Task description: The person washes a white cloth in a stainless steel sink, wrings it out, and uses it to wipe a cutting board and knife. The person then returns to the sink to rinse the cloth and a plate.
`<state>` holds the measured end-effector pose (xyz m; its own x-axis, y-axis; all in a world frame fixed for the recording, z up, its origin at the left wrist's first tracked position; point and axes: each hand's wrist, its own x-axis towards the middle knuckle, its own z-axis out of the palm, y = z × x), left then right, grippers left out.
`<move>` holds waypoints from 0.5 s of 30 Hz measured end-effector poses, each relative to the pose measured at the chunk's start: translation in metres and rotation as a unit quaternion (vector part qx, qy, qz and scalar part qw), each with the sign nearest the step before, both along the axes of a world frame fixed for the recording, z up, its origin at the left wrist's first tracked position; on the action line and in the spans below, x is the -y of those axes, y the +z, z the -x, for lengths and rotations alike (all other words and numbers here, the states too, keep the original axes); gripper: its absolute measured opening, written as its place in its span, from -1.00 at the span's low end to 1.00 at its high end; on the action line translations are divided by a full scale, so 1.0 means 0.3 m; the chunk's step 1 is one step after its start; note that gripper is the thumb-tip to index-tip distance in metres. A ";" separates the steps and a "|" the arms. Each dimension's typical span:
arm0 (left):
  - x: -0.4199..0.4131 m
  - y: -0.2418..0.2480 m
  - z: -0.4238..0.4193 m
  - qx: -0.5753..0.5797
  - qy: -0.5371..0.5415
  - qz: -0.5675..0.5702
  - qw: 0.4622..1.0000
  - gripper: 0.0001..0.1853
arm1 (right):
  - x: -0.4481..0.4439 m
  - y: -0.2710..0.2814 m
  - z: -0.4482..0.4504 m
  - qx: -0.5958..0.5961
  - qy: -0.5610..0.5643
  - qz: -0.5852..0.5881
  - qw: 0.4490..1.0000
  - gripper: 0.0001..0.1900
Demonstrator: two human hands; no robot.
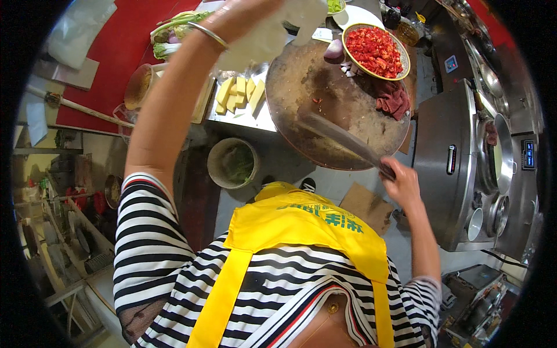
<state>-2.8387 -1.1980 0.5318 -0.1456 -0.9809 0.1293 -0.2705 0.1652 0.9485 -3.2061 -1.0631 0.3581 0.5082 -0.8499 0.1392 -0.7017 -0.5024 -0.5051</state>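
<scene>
My right hand (pixel 401 182) grips the handle of a cleaver (pixel 341 137), its blade seen nearly edge-on and blurred over a round wooden chopping block (pixel 300 82). Small red bits lie near the blade's tip. At the top edge, my left hand (pixel 250 17) is partly cut off, beyond a metal bangle (pixel 208 34). Translucent plastic (pixel 265 39), possibly a glove, is at that hand; its fingers cannot be made out. On the block stand a bowl of chopped red chillies (pixel 375 51), a piece of purple onion (pixel 333 49) and a folded dark red cloth (pixel 393 100).
Cut pale yellow sticks (pixel 237 93) lie on a metal surface left of the block. A bucket with greens (pixel 233 163) stands on the floor below. Leafy vegetables (pixel 176 35) rest on the red surface (pixel 93 102). A steel stove unit (pixel 448 169) borders the right side.
</scene>
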 end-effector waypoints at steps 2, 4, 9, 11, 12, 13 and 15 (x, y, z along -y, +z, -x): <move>-0.017 -0.141 -0.005 0.515 -0.027 0.368 0.774 -0.74 | -0.119 -0.006 0.030 0.056 -0.075 -0.033 0.995 -0.70; 0.020 -0.342 0.107 0.397 0.034 0.136 0.907 -0.77 | -0.239 -0.007 0.047 0.116 -0.172 -0.091 0.974 -0.74; -0.267 -0.790 0.234 0.472 -0.096 0.120 0.868 -0.49 | -0.380 0.001 -0.006 0.332 -0.315 -0.191 0.868 -0.69; -0.296 -0.815 0.241 0.478 -0.091 0.115 0.866 -0.40 | -0.387 -0.010 -0.023 0.368 -0.307 -0.199 0.855 -0.69; -0.308 -0.796 0.236 0.481 -0.087 0.111 0.865 -0.35 | -0.387 -0.018 -0.029 0.374 -0.311 -0.204 0.850 -0.72; -0.317 -0.792 0.226 0.478 -0.083 0.135 0.864 -0.32 | -0.390 -0.028 -0.035 0.379 -0.313 -0.209 0.845 -0.75; -0.327 -0.788 0.193 0.474 -0.067 0.181 0.859 -0.26 | -0.383 -0.033 -0.070 0.363 -0.300 -0.211 0.857 -0.79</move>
<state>-2.8966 -1.0999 0.2954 -0.4626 -0.8676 0.1827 -0.8484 0.4930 0.1927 -3.1850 -0.9481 0.3483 -0.1288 -0.9802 -0.1505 -0.1940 0.1737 -0.9655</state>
